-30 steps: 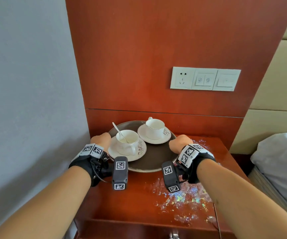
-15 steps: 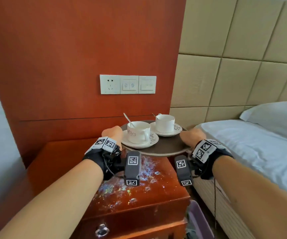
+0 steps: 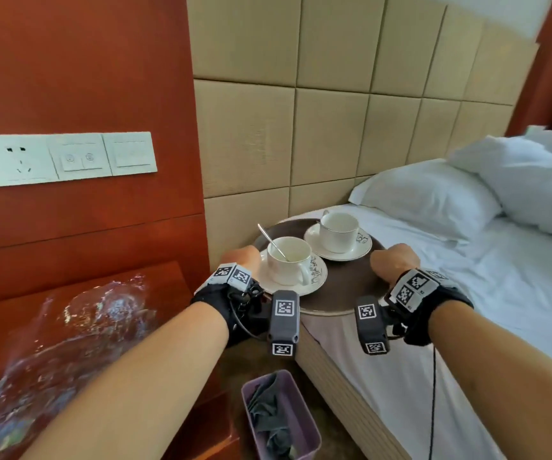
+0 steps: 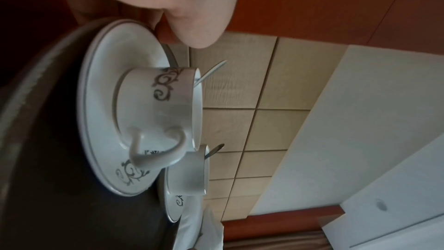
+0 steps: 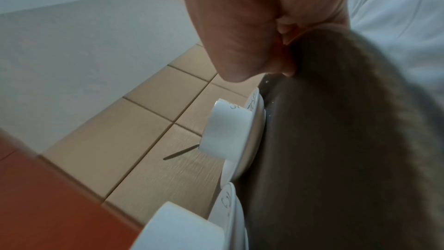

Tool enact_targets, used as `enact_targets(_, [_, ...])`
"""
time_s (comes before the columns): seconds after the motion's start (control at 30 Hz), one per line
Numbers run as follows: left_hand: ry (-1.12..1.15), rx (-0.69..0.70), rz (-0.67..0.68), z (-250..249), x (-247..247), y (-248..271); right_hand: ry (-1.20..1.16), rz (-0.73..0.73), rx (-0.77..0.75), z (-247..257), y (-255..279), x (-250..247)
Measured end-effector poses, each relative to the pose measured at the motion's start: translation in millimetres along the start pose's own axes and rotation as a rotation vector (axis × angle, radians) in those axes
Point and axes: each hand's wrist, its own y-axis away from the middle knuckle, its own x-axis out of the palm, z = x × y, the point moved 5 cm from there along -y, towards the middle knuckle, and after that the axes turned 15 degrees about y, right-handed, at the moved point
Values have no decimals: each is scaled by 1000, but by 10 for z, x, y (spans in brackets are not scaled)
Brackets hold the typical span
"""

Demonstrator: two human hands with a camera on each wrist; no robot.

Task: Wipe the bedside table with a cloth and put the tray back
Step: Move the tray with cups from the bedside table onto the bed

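Note:
A round dark brown tray [image 3: 344, 283] carries two white cups on saucers, the near cup [image 3: 288, 260] with a spoon in it, the far cup [image 3: 339, 232] behind. My left hand [image 3: 239, 255] grips the tray's left rim [image 4: 40, 75] and my right hand [image 3: 394, 260] grips its right rim [image 5: 348, 102]. The tray hangs over the corner of the white bed [image 3: 467, 327]. The reddish wooden bedside table [image 3: 78, 327] lies at lower left, its top smeared with shiny wet patches. A dark grey cloth [image 3: 268, 416] sits in a purple bin [image 3: 307, 423] on the floor.
A white socket and switch panel [image 3: 65, 159] is on the red wall panel. A beige padded headboard [image 3: 350, 111] stands behind the bed, with white pillows [image 3: 433, 200] at the right. The bin stands in the narrow gap between table and bed.
Both hands have carried the tray with the cups off the bedside table and rightward over the bed's corner. The view swung right, bringing the bed and bin into sight.

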Motion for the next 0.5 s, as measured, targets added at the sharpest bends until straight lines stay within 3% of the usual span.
enact_targets(0.27, [-49, -8, 101, 227, 956, -276, -29, 27, 158, -743, -519, -112])
enact_targets(0.5, [48, -98, 122, 477, 1618, -517, -62, 5, 271, -1276, -879, -159])
